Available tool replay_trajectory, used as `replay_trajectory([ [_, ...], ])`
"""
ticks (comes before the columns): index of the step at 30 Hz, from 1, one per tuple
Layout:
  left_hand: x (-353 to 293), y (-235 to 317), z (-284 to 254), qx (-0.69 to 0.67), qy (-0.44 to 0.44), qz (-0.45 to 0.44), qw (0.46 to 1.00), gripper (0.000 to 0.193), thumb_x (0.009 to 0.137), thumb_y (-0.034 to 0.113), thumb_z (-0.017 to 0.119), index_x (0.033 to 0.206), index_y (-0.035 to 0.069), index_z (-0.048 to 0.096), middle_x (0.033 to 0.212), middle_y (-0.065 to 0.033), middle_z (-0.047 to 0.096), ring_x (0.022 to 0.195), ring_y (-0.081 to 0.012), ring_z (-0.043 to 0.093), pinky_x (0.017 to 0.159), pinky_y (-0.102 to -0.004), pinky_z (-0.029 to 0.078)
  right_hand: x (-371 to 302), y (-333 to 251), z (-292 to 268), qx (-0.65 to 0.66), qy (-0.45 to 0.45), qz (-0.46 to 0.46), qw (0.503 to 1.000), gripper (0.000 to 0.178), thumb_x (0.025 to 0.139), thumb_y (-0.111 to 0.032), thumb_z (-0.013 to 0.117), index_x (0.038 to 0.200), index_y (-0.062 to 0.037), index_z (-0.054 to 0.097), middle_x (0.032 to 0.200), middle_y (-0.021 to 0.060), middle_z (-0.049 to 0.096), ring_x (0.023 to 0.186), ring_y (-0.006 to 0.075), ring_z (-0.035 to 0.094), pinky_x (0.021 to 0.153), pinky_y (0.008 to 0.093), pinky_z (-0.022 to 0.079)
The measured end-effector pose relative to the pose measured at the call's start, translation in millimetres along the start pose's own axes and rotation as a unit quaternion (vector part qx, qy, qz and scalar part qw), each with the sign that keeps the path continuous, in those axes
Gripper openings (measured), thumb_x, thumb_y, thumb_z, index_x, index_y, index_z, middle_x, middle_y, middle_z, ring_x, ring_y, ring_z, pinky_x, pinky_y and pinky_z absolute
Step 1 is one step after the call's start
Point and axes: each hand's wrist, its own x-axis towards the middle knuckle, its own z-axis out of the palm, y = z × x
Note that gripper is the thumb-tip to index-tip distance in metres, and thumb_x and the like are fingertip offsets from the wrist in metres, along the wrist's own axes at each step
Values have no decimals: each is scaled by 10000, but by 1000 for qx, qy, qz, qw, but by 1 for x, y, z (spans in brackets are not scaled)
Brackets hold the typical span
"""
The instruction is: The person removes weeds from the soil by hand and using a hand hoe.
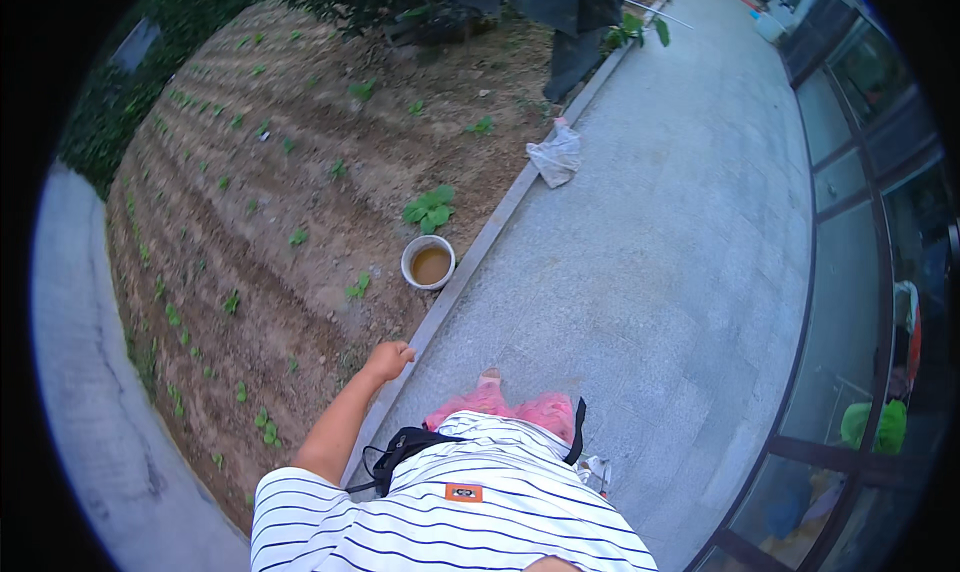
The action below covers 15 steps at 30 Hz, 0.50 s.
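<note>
My left hand (390,358) hangs out at my left side, above the stone curb (432,324) of the planted bed. Its fingers are curled into a loose fist, and I see nothing in it. Closest to that hand is a white bucket (430,263) with brownish liquid inside, standing on the soil by the curb. My right hand is out of sight; only a bit of skin shows at the lower edge. By my right hip a small whitish, shiny thing (597,472) pokes out, too hidden to name. A black bag (400,458) sits at my left waist.
A grey paved path (660,232) runs ahead between the curb and a glazed wall (845,302) on the right. A crumpled white cloth or bag (556,156) lies on the curb. Small green plants (430,210) grow in the soil; dark sheeting (575,32) hangs farther ahead.
</note>
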Motion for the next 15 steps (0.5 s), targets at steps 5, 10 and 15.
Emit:
replay_trajectory([
  [5, -57, 6, 10, -87, 88, -227, 966, 338, 845, 382, 513, 811, 74, 649, 785, -137, 649, 699, -299, 617, 657, -390, 467, 14, -122, -93, -213, -37, -101, 971, 312, 856, -317, 506, 753, -26, 551, 626, 94, 555, 489, 209, 515, 474, 364, 419],
  [10, -196, -25, 141, -269, 200, -401, 852, 299, 857, 324, 504, 935, 52, 603, 705, -114, 627, 571, -222, 609, 563, -361, 467, 18, -301, -154, -365, -62, -122, 921, 220, 848, -254, 513, 765, -51, 500, 580, 62, 499, 462, 174, 485, 445, 350, 416],
  [15, -322, 73, 283, -403, 187, -497, 745, 392, 857, 395, 525, 774, 24, 621, 574, -94, 583, 454, -179, 562, 489, -327, 454, 38, -434, -163, -400, -35, -87, 912, 154, 842, -203, 515, 780, -71, 462, 543, 34, 454, 439, 149, 459, 420, 339, 413],
])
